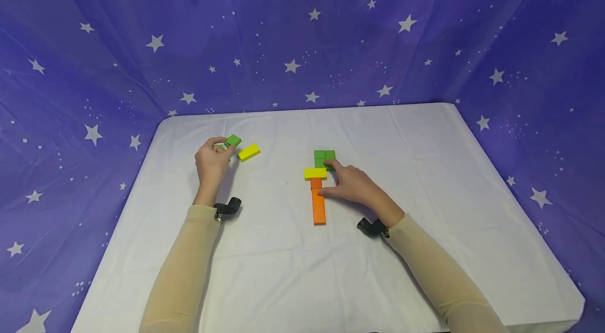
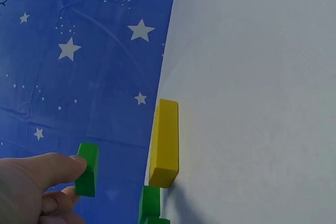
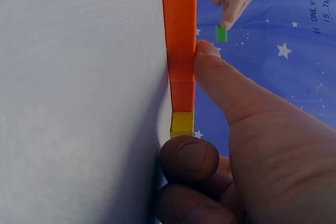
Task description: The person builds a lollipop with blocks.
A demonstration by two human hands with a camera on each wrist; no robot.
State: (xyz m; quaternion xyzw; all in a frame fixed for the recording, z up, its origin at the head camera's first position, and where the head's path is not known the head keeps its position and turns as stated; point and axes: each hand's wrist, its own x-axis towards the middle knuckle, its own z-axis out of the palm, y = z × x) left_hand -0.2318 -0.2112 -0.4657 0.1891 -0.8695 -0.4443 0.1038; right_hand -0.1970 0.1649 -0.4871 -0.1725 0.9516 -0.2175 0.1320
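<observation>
Blocks lie in a column midway between the left and right edges of the white table (image 1: 274, 280): a green square (image 1: 321, 156) toward the far edge, a yellow bar (image 1: 315, 174) set crosswise against it, then a short orange block (image 1: 316, 183) and a long orange bar (image 1: 319, 211) pointing at the near edge. The right hand (image 1: 354, 185) spans this column from the right-edge side, thumb and forefinger spread well apart and closed round nothing; the thumb tip meets the long bar's flank while the forefinger reaches the green square, presumably to steady the pieces in line. Toward the far left corner, the left hand (image 1: 214, 162) pinches a green block (image 1: 233, 140) up off the cloth, its fingers parted only by the block's thickness, a hold that probably leaves the far end free. Just beside, a loose yellow bar (image 1: 249, 152) lies aslant, with other green blocks (image 2: 151, 201) partly hidden by that hand, perhaps placed there for easy reach
</observation>
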